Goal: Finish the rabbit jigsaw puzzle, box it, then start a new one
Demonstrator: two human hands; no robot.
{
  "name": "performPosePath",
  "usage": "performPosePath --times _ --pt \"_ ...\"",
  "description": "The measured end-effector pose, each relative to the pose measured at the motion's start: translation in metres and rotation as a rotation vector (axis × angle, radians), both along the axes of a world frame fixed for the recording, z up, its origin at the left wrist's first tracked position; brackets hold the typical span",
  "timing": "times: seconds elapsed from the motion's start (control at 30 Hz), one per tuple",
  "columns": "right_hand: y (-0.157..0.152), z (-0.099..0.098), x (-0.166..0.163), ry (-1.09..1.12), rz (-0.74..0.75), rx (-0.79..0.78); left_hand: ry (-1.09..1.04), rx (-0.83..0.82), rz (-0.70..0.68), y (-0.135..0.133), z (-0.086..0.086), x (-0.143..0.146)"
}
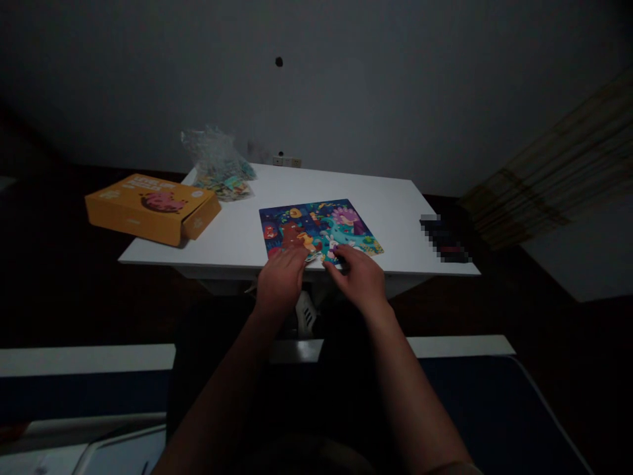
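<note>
A colourful jigsaw puzzle (329,227) with cartoon animals lies flat near the front edge of the white table. At its lower left edge my left hand (281,280) is curled, knuckles up. A small pale-edged puzzle piece (312,256) shows at its fingertips, slightly tilted. My right hand (361,274) rests over the lower right part of the puzzle, its thumb and bent fingers drawn toward each other on the picture. Whatever lies between them is hidden or too small to make out. Both hands cover part of the puzzle's front edge.
To the left, an orange box (148,208) juts past the edge of the white table (217,247). Behind it stands a clear plastic bag (220,165) of loose puzzle pieces. A pixelated dark object (445,241) is at the right edge. The wall is close behind the table.
</note>
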State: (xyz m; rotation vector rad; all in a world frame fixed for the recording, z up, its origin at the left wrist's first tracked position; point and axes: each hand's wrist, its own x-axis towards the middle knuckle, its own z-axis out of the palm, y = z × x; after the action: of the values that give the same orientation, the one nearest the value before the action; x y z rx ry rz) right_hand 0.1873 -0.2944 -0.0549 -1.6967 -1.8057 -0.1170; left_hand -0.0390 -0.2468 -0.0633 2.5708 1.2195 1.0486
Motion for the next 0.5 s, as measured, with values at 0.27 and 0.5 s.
performPosePath --times 0.27,0.5 --pt "0.006 0.009 0.002 -0.239 -0.092 -0.033 -0.043 -0.029 0.029 0.004 -0.006 0.026" --pt "0.017 -0.015 0.018 -0.133 -0.039 0.154 -0.012 -0.042 0.004 0.009 -0.008 0.020"
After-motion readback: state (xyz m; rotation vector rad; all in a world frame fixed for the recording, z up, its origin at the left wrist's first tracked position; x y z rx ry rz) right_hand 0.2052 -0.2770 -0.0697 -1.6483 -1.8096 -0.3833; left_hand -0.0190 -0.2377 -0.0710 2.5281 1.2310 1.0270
